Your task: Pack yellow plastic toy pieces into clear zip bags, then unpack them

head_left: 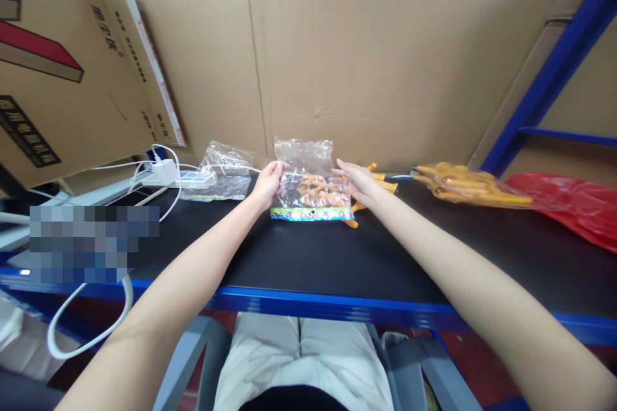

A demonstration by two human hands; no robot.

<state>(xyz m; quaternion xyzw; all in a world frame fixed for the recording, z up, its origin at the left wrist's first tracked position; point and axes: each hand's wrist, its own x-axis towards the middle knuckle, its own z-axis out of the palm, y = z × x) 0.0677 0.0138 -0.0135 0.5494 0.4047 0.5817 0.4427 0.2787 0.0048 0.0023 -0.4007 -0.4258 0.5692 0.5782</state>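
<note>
While a cardboard box (62, 77) leans in at far left above a white power strip (164, 173) and its looping cable, I sit at the black bench (337, 263), both arms stretched toward the cardboard wall (376, 58) at its back. An empty clear bag (222, 173) lies just beside my left hand (267, 185), whose fingers are curled together and pinched on the left edge of the printed bag (308, 189). This bag is clear film with a bright strip along its bottom and orange plastic pieces inside. It sits on the bench at centre, near the wall, between my two hands. My right hand (357, 185) lies against its right edge with the fingers stretched nearly straight; whether the thumb clamps the film from behind, I cannot tell. Loose orange pieces (385, 185) poke out from under that hand, and farther right a packed bag of orange pieces (465, 185) rests beside a red plastic bag (573, 209). By my reading, the work in hand is steadying a part-filled bag; any move from here calls for a light, even grip on both sides, since the thin film looks slippery and apt to sag.
</note>
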